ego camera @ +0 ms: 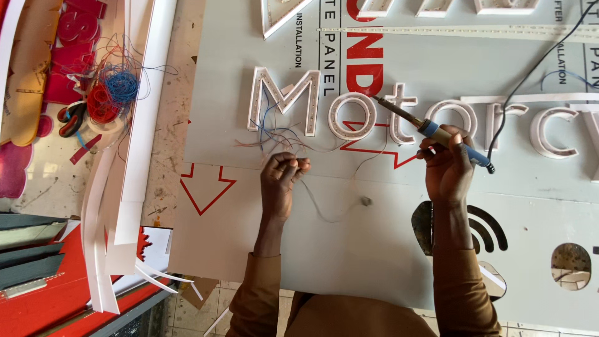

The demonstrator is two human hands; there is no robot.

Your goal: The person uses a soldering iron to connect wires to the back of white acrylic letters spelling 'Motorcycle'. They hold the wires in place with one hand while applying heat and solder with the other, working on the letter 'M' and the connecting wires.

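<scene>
Left hand point(282, 181) pinches thin, floppy wires point(281, 134) near the white letters point(284, 100), best held by their ends, while right hand point(446, 165) grips a stiff soldering iron point(430, 128) by its handle.

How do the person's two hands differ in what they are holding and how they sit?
The left hand pinches thin wires between its fingertips, while the right hand grips a blue-handled soldering iron. The left hand sits below the first white channel letter; the right hand sits farther along the row, its iron's tip reaching the second letter. Both hands are bare, with brown sleeves, over the same pale panel.
</scene>
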